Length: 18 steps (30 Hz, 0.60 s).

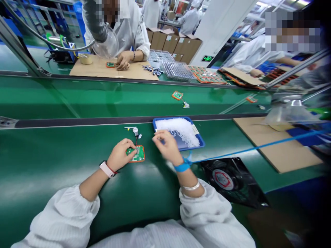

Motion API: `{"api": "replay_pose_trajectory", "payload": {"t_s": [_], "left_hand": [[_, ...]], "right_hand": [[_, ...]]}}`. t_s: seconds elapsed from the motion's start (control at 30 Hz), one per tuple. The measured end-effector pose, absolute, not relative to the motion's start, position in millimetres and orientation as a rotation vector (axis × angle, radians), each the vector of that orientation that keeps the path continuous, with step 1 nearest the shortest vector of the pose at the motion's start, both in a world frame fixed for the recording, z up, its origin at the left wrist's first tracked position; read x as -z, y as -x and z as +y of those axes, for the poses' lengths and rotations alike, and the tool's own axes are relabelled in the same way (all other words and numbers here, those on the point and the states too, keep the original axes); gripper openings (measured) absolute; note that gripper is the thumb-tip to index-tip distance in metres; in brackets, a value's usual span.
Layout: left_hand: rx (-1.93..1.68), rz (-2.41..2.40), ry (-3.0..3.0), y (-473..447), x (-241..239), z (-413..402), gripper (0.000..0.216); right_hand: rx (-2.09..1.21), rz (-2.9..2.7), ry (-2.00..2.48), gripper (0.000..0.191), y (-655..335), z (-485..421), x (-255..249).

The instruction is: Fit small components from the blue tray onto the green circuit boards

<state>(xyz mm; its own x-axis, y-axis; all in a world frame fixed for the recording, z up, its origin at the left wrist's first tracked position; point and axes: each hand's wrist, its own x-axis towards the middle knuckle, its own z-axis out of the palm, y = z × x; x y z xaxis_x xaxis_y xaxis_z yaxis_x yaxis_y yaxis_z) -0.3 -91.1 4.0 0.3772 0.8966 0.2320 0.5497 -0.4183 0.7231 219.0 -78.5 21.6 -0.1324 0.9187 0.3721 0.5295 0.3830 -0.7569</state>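
Note:
My left hand (pixel 121 154) rests curled on the left edge of a small green circuit board with an orange rim (pixel 138 154), holding it on the green mat. Red and black wires lead from the board up to a small connector (pixel 135 131). My right hand (pixel 167 146) hovers at the near left corner of a blue tray (pixel 200 140) filled with small white parts (pixel 179 130); its fingers are pinched together, and whatever they hold is too small to see. A blue strap circles my right wrist.
A green conveyor belt (pixel 103 100) runs across, carrying another orange-rimmed board (pixel 177 95). Beyond it a person in white works on a cardboard sheet (pixel 103 70) beside trays of boards (pixel 207 75). A black fan (pixel 227 179) and cardboard (pixel 279 148) lie to my right.

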Motion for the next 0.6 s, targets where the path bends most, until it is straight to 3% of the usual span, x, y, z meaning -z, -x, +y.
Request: {"api": "replay_pose_trajectory", "payload": {"t_s": [0.2, 0.6], "left_hand": [[-0.821, 1.211, -2.150, 1, -4, -91, 0.006], [-0.792, 1.195, -2.195, 0, -2, -90, 0.008]], "right_hand": [[-0.241, -1.674, 1.766, 0.012, -314, -56, -6], [-0.225, -1.829, 1.806, 0.014, -315, -54, 12]]}}
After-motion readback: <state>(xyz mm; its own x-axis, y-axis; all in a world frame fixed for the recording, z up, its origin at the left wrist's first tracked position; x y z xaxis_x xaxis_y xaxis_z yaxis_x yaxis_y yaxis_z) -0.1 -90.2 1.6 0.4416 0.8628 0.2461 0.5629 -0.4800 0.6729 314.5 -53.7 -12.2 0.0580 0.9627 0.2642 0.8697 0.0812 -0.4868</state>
